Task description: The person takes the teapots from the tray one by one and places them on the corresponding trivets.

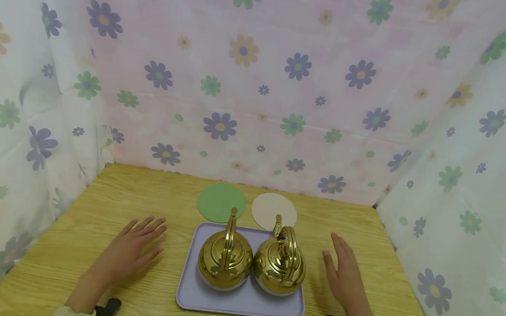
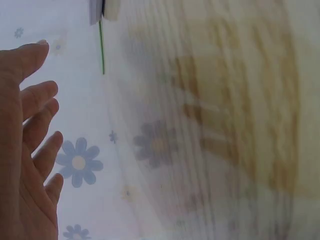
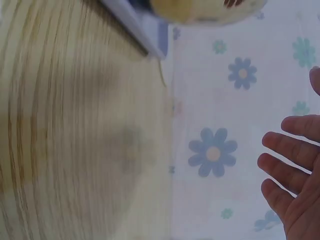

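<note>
Two shiny gold teapots stand side by side on a pale purple tray. The left teapot (image 1: 214, 265) has its arched handle and spout in line, pointing to the back. On the right teapot (image 1: 267, 271) the handle is turned slightly, with the spout toward the back left. My left hand (image 1: 129, 249) is left of the tray (image 1: 238, 301), palm down, fingers spread and holding nothing. To the tray's right, my right hand (image 1: 345, 274) has its fingers extended, thumb apart, holding nothing. The right wrist view shows a gold teapot's base (image 3: 200, 12) over the tray's edge (image 3: 150, 30).
Behind the tray lie a green round mat (image 1: 221, 202) and a beige round mat (image 1: 274, 211), the latter partly covered by the right spout. Flowered cloth (image 1: 263, 80) hangs behind the wood-grain table (image 1: 155, 293) and on both sides. Each wrist wears a black strap.
</note>
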A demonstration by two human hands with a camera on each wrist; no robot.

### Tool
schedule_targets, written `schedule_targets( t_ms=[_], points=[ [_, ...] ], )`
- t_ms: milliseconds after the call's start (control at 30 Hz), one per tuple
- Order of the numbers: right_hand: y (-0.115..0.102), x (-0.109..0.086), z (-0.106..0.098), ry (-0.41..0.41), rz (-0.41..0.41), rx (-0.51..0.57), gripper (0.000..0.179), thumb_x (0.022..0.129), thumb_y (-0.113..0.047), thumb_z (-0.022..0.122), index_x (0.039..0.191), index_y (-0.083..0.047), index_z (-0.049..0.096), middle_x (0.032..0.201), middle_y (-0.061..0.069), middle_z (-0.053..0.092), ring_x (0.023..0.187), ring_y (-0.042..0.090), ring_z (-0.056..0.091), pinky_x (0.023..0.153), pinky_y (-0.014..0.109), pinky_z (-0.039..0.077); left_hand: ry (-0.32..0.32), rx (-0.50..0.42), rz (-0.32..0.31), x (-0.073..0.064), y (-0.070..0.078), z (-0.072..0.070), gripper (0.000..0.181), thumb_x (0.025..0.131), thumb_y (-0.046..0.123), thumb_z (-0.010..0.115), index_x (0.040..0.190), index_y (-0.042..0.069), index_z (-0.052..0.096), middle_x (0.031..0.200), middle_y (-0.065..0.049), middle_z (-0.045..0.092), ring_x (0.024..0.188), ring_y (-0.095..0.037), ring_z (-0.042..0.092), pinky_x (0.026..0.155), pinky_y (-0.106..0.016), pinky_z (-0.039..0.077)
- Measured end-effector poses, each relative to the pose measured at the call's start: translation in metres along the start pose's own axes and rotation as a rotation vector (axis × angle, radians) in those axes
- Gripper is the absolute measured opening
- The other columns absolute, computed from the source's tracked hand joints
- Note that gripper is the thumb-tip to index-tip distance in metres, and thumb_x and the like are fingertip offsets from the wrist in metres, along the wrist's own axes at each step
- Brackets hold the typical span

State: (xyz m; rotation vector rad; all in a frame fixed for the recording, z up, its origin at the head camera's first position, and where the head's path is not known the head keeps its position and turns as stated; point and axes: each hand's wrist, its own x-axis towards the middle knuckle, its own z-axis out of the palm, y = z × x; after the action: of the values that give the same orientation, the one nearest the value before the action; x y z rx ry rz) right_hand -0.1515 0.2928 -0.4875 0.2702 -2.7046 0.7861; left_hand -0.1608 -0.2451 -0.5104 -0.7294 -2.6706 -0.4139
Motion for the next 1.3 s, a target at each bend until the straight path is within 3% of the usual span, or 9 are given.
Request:
schedule_targets(
  t_ms=[133, 367, 533, 600, 700, 767, 933, 1100, 1300],
  points=[
    [-0.014, -0.004, 0.002, 0.030, -0.039, 0.024, 0.052, 0.108, -0.024, 0.051, 0.153, 0.000, 0.040, 0.150, 0.027, 0.046, 0.139, 0.047, 0.042, 0.107, 0.068, 0.039, 0.010, -0.060, 0.031, 0.003, 0.003, 0.003, 0.050, 0.094, 0.027, 0.073, 0.138, 0.006, 0.064, 0.147, -0.012, 0.058, 0.136, -0.044, 0.051, 0.120, -0.053, 0.028],
    [-0.036, -0.006, 0.006, 0.145, -0.150, 0.061, 0.040, 0.102, -0.008, 0.060, 0.141, 0.000, 0.056, 0.127, 0.017, 0.066, 0.116, 0.035, 0.062, 0.091, 0.059, 0.053, 0.026, -0.312, 0.008, 0.011, 0.011, 0.009, 0.043, 0.093, 0.017, 0.074, 0.132, 0.003, 0.067, 0.146, -0.016, 0.058, 0.138, -0.046, 0.045, 0.121, -0.056, 0.025],
    [-0.051, -0.006, 0.009, 0.179, -0.170, 0.074, 0.036, 0.100, -0.005, 0.062, 0.136, -0.004, 0.061, 0.114, 0.008, 0.070, 0.106, 0.022, 0.066, 0.085, 0.050, 0.056, 0.032, -0.478, -0.029, 0.018, 0.018, 0.019, 0.041, 0.093, 0.014, 0.073, 0.132, 0.001, 0.067, 0.145, -0.017, 0.058, 0.143, -0.044, 0.040, 0.127, -0.036, 0.013],
    [-0.056, -0.006, 0.010, 0.187, -0.187, 0.098, 0.035, 0.100, -0.003, 0.062, 0.134, -0.004, 0.062, 0.111, 0.005, 0.071, 0.104, 0.020, 0.066, 0.085, 0.047, 0.057, 0.023, -0.520, -0.043, 0.020, 0.022, 0.022, 0.039, 0.093, 0.014, 0.073, 0.130, 0.001, 0.068, 0.144, -0.017, 0.059, 0.142, -0.045, 0.041, 0.127, -0.041, 0.015],
    [-0.064, -0.005, 0.012, 0.206, -0.226, 0.145, 0.033, 0.099, 0.000, 0.061, 0.132, -0.003, 0.063, 0.108, 0.003, 0.071, 0.098, 0.017, 0.067, 0.083, 0.038, 0.058, 0.005, -0.566, -0.059, 0.024, 0.026, 0.027, 0.037, 0.093, 0.015, 0.073, 0.126, 0.000, 0.070, 0.141, -0.018, 0.062, 0.140, -0.048, 0.042, 0.120, -0.064, 0.021],
    [-0.069, -0.003, 0.012, 0.218, -0.249, 0.196, 0.032, 0.099, 0.003, 0.059, 0.130, -0.003, 0.065, 0.106, 0.003, 0.071, 0.095, 0.017, 0.068, 0.082, 0.029, 0.057, -0.014, -0.589, -0.069, 0.025, 0.029, 0.029, 0.036, 0.093, 0.015, 0.073, 0.125, 0.000, 0.071, 0.140, -0.019, 0.062, 0.140, -0.050, 0.042, 0.113, -0.075, 0.021],
    [-0.081, 0.001, 0.011, 0.239, -0.253, 0.339, 0.031, 0.099, 0.008, 0.055, 0.122, -0.006, 0.070, 0.101, 0.000, 0.073, 0.090, 0.017, 0.070, 0.082, 0.015, 0.054, -0.069, -0.597, -0.090, 0.027, 0.035, 0.035, 0.038, 0.093, 0.016, 0.074, 0.128, 0.000, 0.069, 0.143, -0.019, 0.060, 0.142, -0.049, 0.040, 0.114, -0.075, 0.017],
    [-0.090, 0.003, 0.012, 0.190, -0.161, 0.512, 0.027, 0.104, 0.004, 0.049, 0.114, -0.002, 0.073, 0.095, 0.005, 0.074, 0.084, 0.009, 0.069, 0.077, 0.019, 0.058, -0.076, -0.517, -0.052, 0.027, 0.039, 0.038, 0.043, 0.092, 0.018, 0.074, 0.130, -0.002, 0.067, 0.143, -0.019, 0.059, 0.139, -0.049, 0.044, 0.112, -0.075, 0.022],
    [-0.097, 0.007, 0.009, 0.070, -0.038, 0.675, 0.034, 0.109, -0.004, 0.040, 0.113, 0.011, 0.070, 0.096, 0.020, 0.074, 0.083, 0.007, 0.069, 0.075, 0.024, 0.059, -0.127, -0.510, -0.052, 0.028, 0.040, 0.040, 0.048, 0.094, 0.025, 0.071, 0.133, -0.002, 0.064, 0.146, -0.019, 0.056, 0.141, -0.048, 0.042, 0.116, -0.073, 0.019]
  ],
)
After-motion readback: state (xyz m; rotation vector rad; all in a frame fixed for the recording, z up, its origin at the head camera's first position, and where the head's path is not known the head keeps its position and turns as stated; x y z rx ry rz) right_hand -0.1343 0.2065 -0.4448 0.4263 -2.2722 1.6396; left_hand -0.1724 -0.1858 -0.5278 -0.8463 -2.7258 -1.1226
